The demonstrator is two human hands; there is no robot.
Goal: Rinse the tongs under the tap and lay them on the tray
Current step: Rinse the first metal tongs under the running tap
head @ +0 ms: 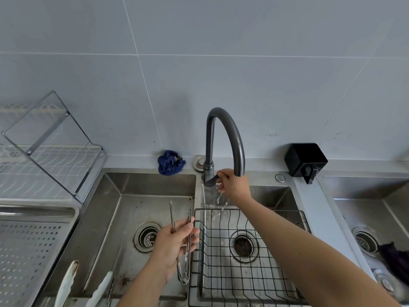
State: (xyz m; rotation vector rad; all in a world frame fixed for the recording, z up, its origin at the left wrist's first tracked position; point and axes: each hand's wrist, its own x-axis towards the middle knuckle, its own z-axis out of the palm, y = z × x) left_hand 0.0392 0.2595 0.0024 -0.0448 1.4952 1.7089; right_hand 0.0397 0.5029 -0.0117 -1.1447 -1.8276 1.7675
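Note:
My left hand [174,242] grips a pair of thin metal tongs [188,210] over the left sink basin, tips pointing away from me. My right hand [232,185] reaches to the dark curved tap [223,134] and pinches its lever [213,178] at the base. A little water drips from under the right hand into the right basin. The perforated steel tray [28,247] lies at the left of the sinks.
A black wire basket [247,258] sits in the right basin. A blue cloth [170,162] lies behind the left basin, a dish rack [51,151] at the far left, a black box [306,159] on the wall at right. White utensils [66,282] lie at the front left.

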